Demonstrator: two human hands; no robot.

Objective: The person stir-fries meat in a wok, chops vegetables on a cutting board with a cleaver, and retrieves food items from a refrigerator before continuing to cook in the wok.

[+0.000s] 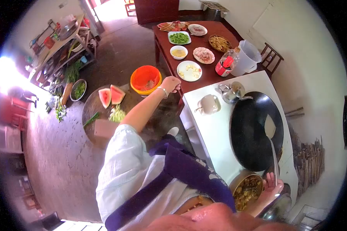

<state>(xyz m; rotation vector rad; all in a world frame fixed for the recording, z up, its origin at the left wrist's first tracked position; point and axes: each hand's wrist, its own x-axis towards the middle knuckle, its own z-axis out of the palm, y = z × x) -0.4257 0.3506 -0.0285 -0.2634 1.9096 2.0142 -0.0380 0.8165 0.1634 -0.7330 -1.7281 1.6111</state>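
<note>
My right hand (272, 188) holds the handle of a metal wok spatula (272, 133); its blade hangs over the right side of a large black wok (246, 127) set in the white stove top. My left hand (171, 84), with a bracelet at its wrist, is stretched forward with curled fingers. Between the orange bucket (145, 77) and the stove corner it hangs, near the white plate with garlic (189, 71). Whether it holds anything is hidden. Beside my right hand stands a bowl of cooked food (247, 190).
The stove (204, 127) carries a metal pot (232, 92) and a whitish dish (209, 104). On the red table (164, 42) are several dishes, a red-labelled bottle (224, 66) and a clear pitcher (247, 57). A round chopping board (90, 111) holds watermelon (111, 95) and a cleaver (105, 128).
</note>
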